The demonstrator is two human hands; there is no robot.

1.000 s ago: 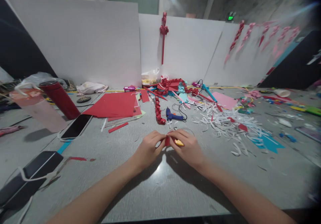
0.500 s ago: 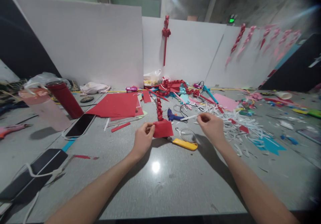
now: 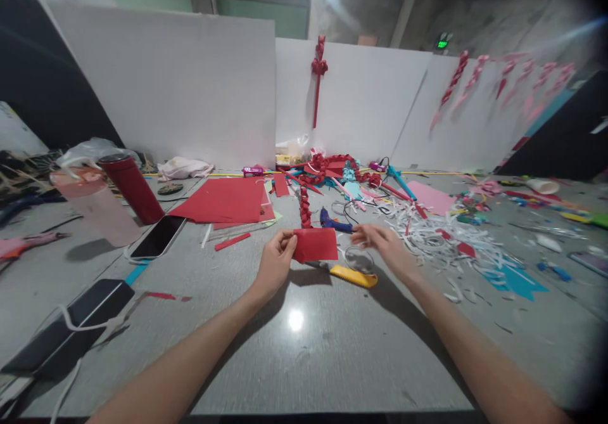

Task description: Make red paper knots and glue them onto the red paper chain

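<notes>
My left hand (image 3: 277, 258) pinches the left edge of a small red paper rectangle (image 3: 316, 244), held just above the grey table. To its right, my right hand (image 3: 387, 248) has its fingers apart and nothing visible in them. A blue glue gun (image 3: 332, 221) lies just beyond, its end close to my right fingertips. Below the red paper rests a yellow-handled cutter (image 3: 355, 276), its front end partly hidden by the paper. Behind the paper is a twisted red paper chain (image 3: 304, 208). A thin clear coil (image 3: 360, 260) lies next to the cutter.
White paper strips (image 3: 437, 237) are heaped on the right, near a blue paper piece (image 3: 515, 279). To the left lie red sheets (image 3: 223, 199), a phone (image 3: 159, 240) and a black power bank (image 3: 71, 326) with cables. A red flask (image 3: 133, 189) and a pink bottle (image 3: 95, 208) stand behind.
A white strip that my right hand pinched is no longer seen in it. Those fingers have spread and moved left, towards the glue gun. My left hand still holds the red paper, now turned flatter towards me.
</notes>
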